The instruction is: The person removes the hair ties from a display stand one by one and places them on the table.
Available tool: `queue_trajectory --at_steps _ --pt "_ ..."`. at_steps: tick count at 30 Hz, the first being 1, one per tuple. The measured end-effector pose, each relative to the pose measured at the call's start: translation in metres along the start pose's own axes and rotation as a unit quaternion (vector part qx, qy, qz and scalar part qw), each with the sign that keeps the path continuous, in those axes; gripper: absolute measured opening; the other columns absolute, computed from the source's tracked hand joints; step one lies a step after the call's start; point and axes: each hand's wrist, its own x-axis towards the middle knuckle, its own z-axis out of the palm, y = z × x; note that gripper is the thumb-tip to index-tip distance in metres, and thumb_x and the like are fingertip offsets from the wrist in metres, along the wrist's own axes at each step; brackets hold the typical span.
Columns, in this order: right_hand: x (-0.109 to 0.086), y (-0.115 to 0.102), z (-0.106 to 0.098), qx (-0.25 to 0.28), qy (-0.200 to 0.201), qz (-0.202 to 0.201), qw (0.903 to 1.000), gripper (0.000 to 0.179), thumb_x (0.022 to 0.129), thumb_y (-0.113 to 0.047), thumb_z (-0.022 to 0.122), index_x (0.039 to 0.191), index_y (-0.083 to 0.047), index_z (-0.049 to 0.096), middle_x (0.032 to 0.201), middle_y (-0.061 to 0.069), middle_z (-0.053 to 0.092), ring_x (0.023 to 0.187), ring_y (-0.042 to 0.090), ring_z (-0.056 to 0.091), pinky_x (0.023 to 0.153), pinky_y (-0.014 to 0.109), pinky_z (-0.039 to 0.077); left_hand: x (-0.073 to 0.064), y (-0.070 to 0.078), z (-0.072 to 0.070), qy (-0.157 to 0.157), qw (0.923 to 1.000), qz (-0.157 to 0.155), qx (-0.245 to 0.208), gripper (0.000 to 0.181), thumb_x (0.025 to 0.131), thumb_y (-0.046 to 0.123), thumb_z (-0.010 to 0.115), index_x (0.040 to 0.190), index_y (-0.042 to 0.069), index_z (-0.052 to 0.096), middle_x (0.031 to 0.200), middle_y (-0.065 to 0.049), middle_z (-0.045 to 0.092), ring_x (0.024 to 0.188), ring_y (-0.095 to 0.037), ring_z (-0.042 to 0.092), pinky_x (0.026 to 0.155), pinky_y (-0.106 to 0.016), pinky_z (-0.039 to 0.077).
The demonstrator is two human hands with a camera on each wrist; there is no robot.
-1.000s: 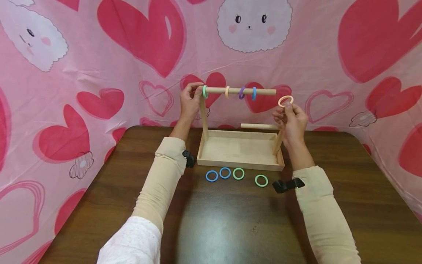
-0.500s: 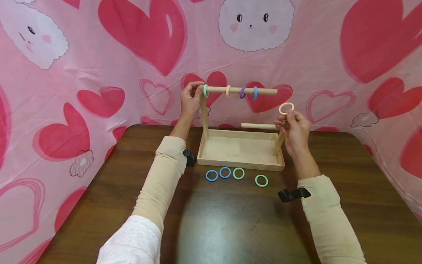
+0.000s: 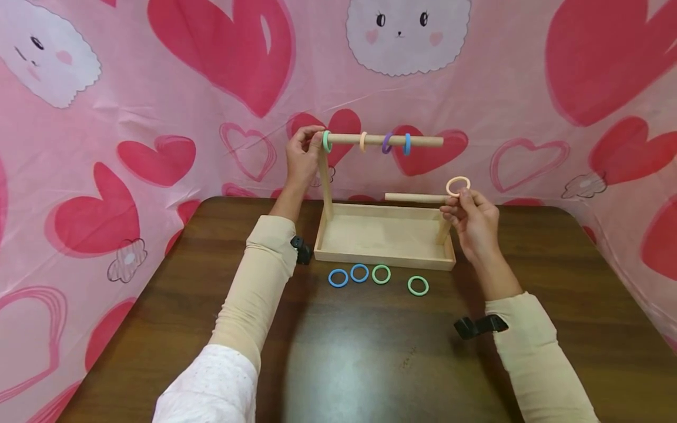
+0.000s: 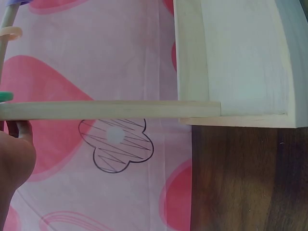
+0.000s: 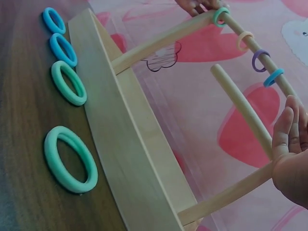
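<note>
My left hand (image 3: 304,154) grips the top of the left post (image 3: 325,182) of a wooden rack, at the left end of its upper rod (image 3: 374,140). On that rod hang a mint ring (image 3: 327,149), a peach ring (image 3: 362,141), a purple ring (image 3: 386,143) and a blue ring (image 3: 407,144). Between thumb and fingers, my right hand (image 3: 478,226) pinches a second peach ring (image 3: 458,178), held upright near the right end of the lower rod (image 3: 415,198). The held ring is out of sight in the right wrist view. The right post (image 5: 226,195) is partly behind the right hand.
The rack's shallow tray (image 3: 383,260) rests on a dark wooden table (image 3: 370,364). In front of it lie two blue rings and two green ones, the rightmost green ring (image 5: 50,159) set apart. A pink heart-patterned cloth (image 3: 254,76) hangs behind.
My right hand has lowered the peach ring from near the upper rod's height to the lower rod's right end, and the ring now stands more upright. My left hand keeps its grip.
</note>
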Motion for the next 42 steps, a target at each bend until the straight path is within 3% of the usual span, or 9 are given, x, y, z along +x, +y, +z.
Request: queue_trajectory --at_steps 10,20,33,42 --pt "-0.011 0.0 -0.007 0.008 -0.023 0.033 0.9991 0.023 0.105 -0.014 0.052 0.096 -0.002 0.07 0.076 0.005 0.074 0.069 0.013 0.075 0.068 0.021 0.06 0.0 0.001 0.0 0.005 0.9999 -0.005 0.008 0.024 0.098 0.004 0.061 0.114 -0.014 0.065 0.087 0.017 0.061 0.08 0.002 0.059 0.077 -0.016 0.051" --pt "-0.024 0.002 -0.021 0.01 -0.047 0.05 0.9976 0.024 0.105 -0.013 0.05 0.093 -0.002 0.067 0.078 0.005 0.074 0.071 0.013 0.074 0.069 0.022 0.061 -0.002 0.001 0.003 0.003 1.0 -0.008 -0.001 0.024 0.098 0.005 0.062 0.114 -0.013 0.065 0.089 0.012 0.064 0.081 0.0 0.06 0.076 -0.017 0.053" --pt "-0.04 0.003 -0.035 0.011 -0.071 0.093 0.993 0.025 0.107 -0.013 0.048 0.094 -0.005 0.067 0.081 0.005 0.075 0.075 0.012 0.073 0.07 0.022 0.06 0.0 0.0 0.001 0.008 1.0 0.005 0.0 0.023 0.098 0.001 0.061 0.113 -0.016 0.064 0.084 0.019 0.061 0.077 0.003 0.06 0.074 -0.015 0.051" --pt "-0.047 0.0 -0.043 0.001 -0.088 0.107 0.9903 0.026 0.107 -0.015 0.048 0.094 -0.005 0.068 0.082 0.004 0.075 0.074 0.011 0.072 0.072 0.021 0.059 0.0 0.001 0.002 0.011 0.9999 -0.006 -0.005 0.023 0.098 0.002 0.061 0.113 -0.015 0.064 0.086 0.016 0.063 0.079 0.001 0.06 0.076 -0.017 0.051"
